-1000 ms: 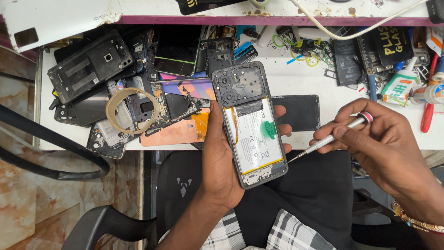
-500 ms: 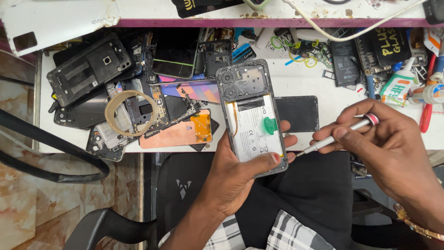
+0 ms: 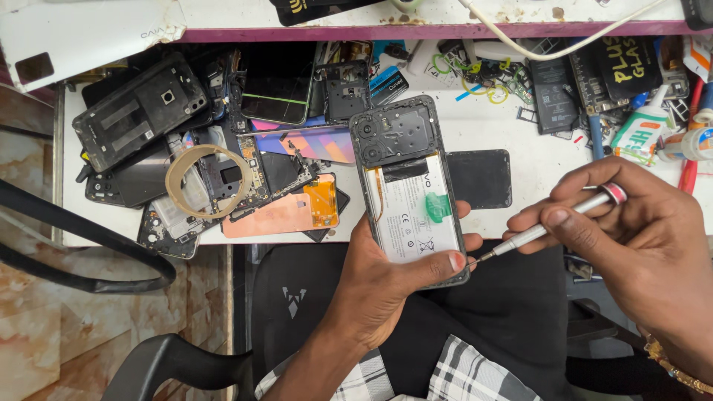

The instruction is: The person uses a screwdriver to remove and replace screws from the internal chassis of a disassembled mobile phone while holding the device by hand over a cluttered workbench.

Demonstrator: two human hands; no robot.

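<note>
An opened smartphone (image 3: pixel 407 189) with its back cover off is held upright and slightly tilted over the edge of the white workbench, dark camera section at the top, white battery with a green tab below. A slim silver screwdriver (image 3: pixel 549 223) with a red-ringed cap lies slanted, its tip just beside the phone's lower right edge

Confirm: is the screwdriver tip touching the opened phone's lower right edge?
Cannot tell. In the head view the screwdriver tip ends right at the phone frame beside the left hand thumb, with neither contact nor gap plainly visible.
</note>
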